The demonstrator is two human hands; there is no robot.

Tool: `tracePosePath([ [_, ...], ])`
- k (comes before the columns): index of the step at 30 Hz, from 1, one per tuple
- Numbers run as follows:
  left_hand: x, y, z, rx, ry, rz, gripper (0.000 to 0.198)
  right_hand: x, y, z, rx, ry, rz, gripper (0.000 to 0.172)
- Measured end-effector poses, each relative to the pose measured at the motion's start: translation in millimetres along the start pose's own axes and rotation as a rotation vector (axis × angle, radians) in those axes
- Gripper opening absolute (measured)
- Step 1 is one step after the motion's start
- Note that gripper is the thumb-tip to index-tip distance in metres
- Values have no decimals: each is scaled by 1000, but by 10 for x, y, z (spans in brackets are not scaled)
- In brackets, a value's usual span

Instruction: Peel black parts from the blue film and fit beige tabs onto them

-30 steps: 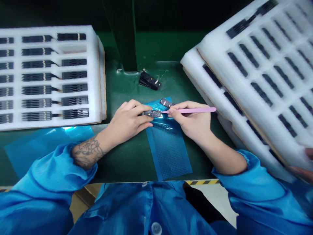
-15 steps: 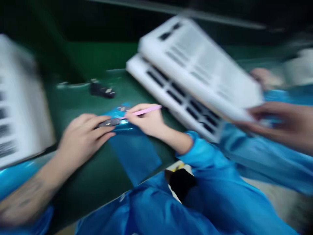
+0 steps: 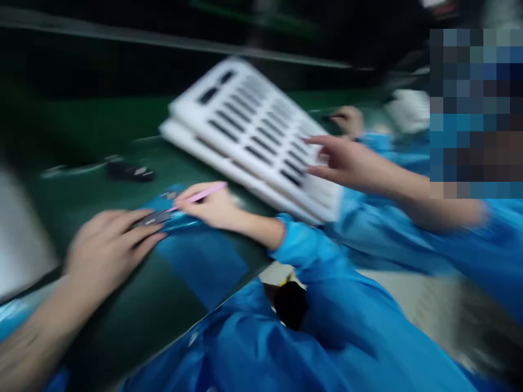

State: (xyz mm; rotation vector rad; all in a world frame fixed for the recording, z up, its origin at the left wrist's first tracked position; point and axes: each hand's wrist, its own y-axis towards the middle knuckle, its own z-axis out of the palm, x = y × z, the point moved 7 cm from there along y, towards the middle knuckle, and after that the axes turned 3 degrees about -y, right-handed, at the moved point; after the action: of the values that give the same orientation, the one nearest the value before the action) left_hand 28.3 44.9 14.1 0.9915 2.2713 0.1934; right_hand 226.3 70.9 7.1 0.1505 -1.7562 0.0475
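The picture is smeared by head motion. My left hand [image 3: 108, 247] rests on the green table, its fingers pinching a small dark flat part [image 3: 153, 219] over a blue perforated sheet [image 3: 196, 256]. My right hand [image 3: 212, 208] grips pink tweezers [image 3: 200, 195] like a pen, the tip touching that part. Both of my sleeves are blue.
Two stacked white foam trays [image 3: 245, 136] with dark slots lie at the right; a co-worker's hand [image 3: 343, 160] in a blue sleeve rests on them. A small pile of dark parts [image 3: 128, 171] lies further back. Another white foam tray [image 3: 20, 239] stands at the far left.
The view has swung to the right and blurred. The co-worker's foam tray now lies flatter on the stack. My hands stay on the dark part with the tweezers.
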Motion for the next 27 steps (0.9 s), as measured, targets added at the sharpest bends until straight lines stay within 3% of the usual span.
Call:
tracePosePath([
  [2,-111,123,112,65,165,44,22,-33,-57,-169,-100,-62,42,15],
  [4,-55,171,174,95,217,25,23,-115,-34,-227,-96,-153,59,16],
  [27,-87,132,121,104,218,46,24,-97,-29,-178,-95,-197,72,17],
])
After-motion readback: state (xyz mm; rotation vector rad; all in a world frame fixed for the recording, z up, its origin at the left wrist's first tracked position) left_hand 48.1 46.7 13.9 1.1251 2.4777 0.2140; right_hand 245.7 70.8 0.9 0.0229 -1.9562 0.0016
